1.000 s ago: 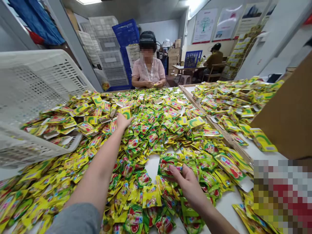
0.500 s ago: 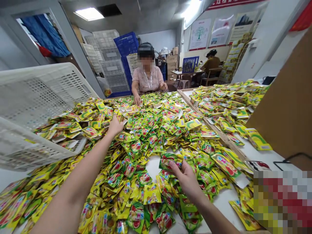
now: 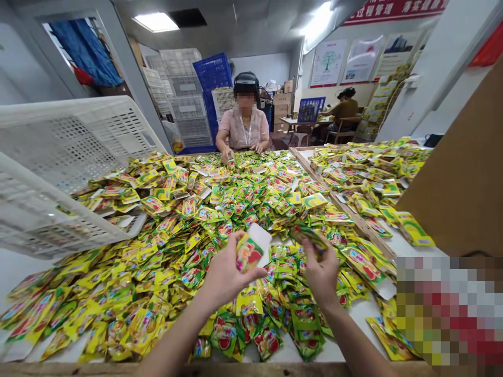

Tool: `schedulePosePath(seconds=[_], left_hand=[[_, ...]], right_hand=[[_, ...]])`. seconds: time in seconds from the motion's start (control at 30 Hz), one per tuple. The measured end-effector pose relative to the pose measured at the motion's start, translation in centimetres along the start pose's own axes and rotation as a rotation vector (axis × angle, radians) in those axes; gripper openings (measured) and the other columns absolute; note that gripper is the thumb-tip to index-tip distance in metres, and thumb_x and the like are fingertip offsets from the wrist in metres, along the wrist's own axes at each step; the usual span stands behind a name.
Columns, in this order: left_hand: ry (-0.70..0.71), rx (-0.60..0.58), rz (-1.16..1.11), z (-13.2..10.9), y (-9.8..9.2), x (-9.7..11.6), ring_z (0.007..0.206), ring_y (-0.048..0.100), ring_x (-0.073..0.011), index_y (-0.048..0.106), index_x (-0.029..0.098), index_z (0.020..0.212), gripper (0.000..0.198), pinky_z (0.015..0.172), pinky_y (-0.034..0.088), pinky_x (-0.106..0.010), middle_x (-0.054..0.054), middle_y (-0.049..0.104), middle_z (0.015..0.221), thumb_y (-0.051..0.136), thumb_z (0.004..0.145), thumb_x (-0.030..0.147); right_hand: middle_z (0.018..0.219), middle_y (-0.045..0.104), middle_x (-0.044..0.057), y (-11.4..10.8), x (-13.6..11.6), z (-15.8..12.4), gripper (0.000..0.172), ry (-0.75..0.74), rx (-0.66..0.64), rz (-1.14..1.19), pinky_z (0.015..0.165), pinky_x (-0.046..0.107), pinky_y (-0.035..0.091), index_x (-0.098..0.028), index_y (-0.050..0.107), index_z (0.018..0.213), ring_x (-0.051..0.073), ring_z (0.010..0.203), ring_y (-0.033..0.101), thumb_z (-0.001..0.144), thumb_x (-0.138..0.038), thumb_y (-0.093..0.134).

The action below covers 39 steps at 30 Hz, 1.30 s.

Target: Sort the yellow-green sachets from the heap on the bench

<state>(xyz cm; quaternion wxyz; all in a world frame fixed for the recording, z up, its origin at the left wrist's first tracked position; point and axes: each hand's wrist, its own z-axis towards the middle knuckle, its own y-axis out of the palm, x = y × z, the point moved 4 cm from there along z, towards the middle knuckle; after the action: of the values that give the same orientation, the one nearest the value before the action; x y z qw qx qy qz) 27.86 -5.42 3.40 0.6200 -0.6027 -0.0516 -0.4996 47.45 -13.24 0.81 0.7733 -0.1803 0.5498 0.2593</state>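
Note:
My left hand (image 3: 226,275) grips a small printed carton (image 3: 250,252) near the middle of the table, its white end flap standing open toward the right. Just to the right, my right hand (image 3: 322,267) is closed on green candy sachets (image 3: 308,236), slightly blurred; how many I cannot tell. The carton and the sachets are apart, both held above the heap. Below and around my hands lie many loose sachets, yellow ones (image 3: 249,303) and green ones with red fruit pictures (image 3: 223,332). More yellow cartons (image 3: 168,193) are piled beyond my left hand.
A white perforated crate (image 3: 98,131) lies tipped at the left. A wooden divider strip (image 3: 353,225) separates another carton pile (image 3: 373,167). A brown cardboard sheet (image 3: 459,173) rises at the right. Across the table a co-worker (image 3: 244,128) handles packs; another person sits farther back.
My left hand has come from the carton pile at the far left to the middle, bringing a carton. My right hand has lifted its sachets and moved slightly right.

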Motion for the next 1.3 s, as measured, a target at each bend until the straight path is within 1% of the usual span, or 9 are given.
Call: schedulePosePath(seconds=[0.1, 0.2, 0.27, 0.37, 0.57, 0.8, 1.0, 1.13, 1.3], left_hand=[[0.088, 0.058, 0.069, -1.0, 1.8, 1.0, 0.070, 0.065, -0.0235, 0.041, 0.024, 0.112, 0.059, 0.061, 0.047, -0.032, -0.002, 0.066, 0.080, 0.063, 0.068, 0.057], [0.183, 0.200, 0.090, -1.5, 2.4, 1.3, 0.069, 0.066, -0.0218, 0.039, 0.024, 0.112, 0.050, 0.059, 0.047, -0.030, -0.002, 0.065, 0.080, 0.058, 0.075, 0.052], [0.198, 0.285, 0.111, -1.7, 2.4, 1.1, 0.068, 0.066, -0.0214, 0.037, 0.024, 0.113, 0.048, 0.058, 0.048, -0.030, -0.002, 0.065, 0.079, 0.057, 0.077, 0.049], [0.239, 0.370, 0.142, -2.1, 2.3, 0.9, 0.069, 0.067, -0.0216, 0.037, 0.023, 0.112, 0.046, 0.058, 0.049, -0.030, -0.003, 0.066, 0.083, 0.058, 0.078, 0.045], [0.360, 0.358, 0.235, -3.0, 3.4, 0.7, 0.067, 0.066, -0.0227, 0.036, 0.021, 0.113, 0.050, 0.056, 0.050, -0.031, -0.006, 0.066, 0.085, 0.061, 0.072, 0.036], [0.358, 0.349, 0.147, -3.0, 3.6, 0.0, 0.070, 0.066, -0.0220, 0.036, 0.023, 0.113, 0.055, 0.058, 0.053, -0.030, -0.004, 0.066, 0.087, 0.059, 0.063, 0.020], [0.376, 0.430, 0.209, -2.8, 3.4, 0.1, 0.068, 0.066, -0.0226, 0.038, 0.021, 0.114, 0.053, 0.057, 0.054, -0.032, -0.005, 0.067, 0.088, 0.057, 0.065, 0.020], [0.282, 0.386, 0.166, -2.6, 3.3, -0.4, 0.071, 0.067, -0.0232, 0.036, 0.021, 0.116, 0.058, 0.057, 0.054, -0.032, -0.005, 0.066, 0.088, 0.058, 0.063, 0.021], [0.223, 0.333, 0.058, -2.6, 3.0, -0.6, 0.070, 0.067, -0.0210, 0.035, 0.023, 0.119, 0.059, 0.059, 0.055, -0.030, -0.004, 0.067, 0.092, 0.061, 0.066, 0.028]], right_hand=[[0.098, 0.064, 0.009, -0.6, -4.3, -0.5, 0.020, -0.387, -0.014, -0.067, 0.079, 0.037, 0.049, -0.024, 0.057, 0.101, 0.023, 0.088, 0.061, 0.083, -0.031, 0.057], [0.088, 0.065, 0.006, 0.8, -7.6, -1.2, 0.014, -0.596, -0.441, -0.234, 0.073, 0.033, 0.049, -0.025, 0.060, 0.098, 0.021, 0.082, 0.061, 0.085, -0.023, 0.055], [0.087, 0.065, 0.005, 1.4, -8.7, -1.5, 0.014, -0.632, -0.645, -0.317, 0.071, 0.030, 0.049, -0.023, 0.059, 0.099, 0.019, 0.080, 0.062, 0.085, -0.021, 0.054], [0.089, 0.064, 0.005, 1.6, -9.5, -1.7, 0.017, -0.635, -0.760, -0.390, 0.071, 0.028, 0.049, -0.022, 0.059, 0.102, 0.018, 0.081, 0.061, 0.087, -0.019, 0.052], [0.087, 0.060, 0.006, 3.0, -9.1, -1.9, 0.024, -0.543, -1.032, -0.658, 0.073, 0.030, 0.047, -0.022, 0.067, 0.096, 0.018, 0.081, 0.058, 0.082, -0.010, 0.051], [0.073, 0.065, 0.001, 4.4, -8.6, -0.8, 0.021, -0.292, -1.085, -0.630, 0.059, 0.025, 0.041, -0.023, 0.073, 0.091, 0.014, 0.063, 0.055, 0.075, -0.015, 0.062], [0.074, 0.064, 0.003, 5.2, -8.5, -0.8, 0.022, -0.359, -0.968, -0.590, 0.064, 0.027, 0.043, -0.023, 0.074, 0.083, 0.016, 0.071, 0.057, 0.070, -0.009, 0.064], [0.072, 0.067, 0.002, 5.4, -6.6, -0.4, 0.023, -0.169, -0.726, -0.247, 0.057, 0.027, 0.047, -0.019, 0.068, 0.092, 0.014, 0.060, 0.059, 0.070, -0.023, 0.069], [0.075, 0.069, 0.004, 5.1, -5.5, -1.0, 0.013, -0.343, -0.516, -0.320, 0.070, 0.035, 0.047, -0.021, 0.070, 0.078, 0.019, 0.072, 0.061, 0.067, -0.029, 0.074]])
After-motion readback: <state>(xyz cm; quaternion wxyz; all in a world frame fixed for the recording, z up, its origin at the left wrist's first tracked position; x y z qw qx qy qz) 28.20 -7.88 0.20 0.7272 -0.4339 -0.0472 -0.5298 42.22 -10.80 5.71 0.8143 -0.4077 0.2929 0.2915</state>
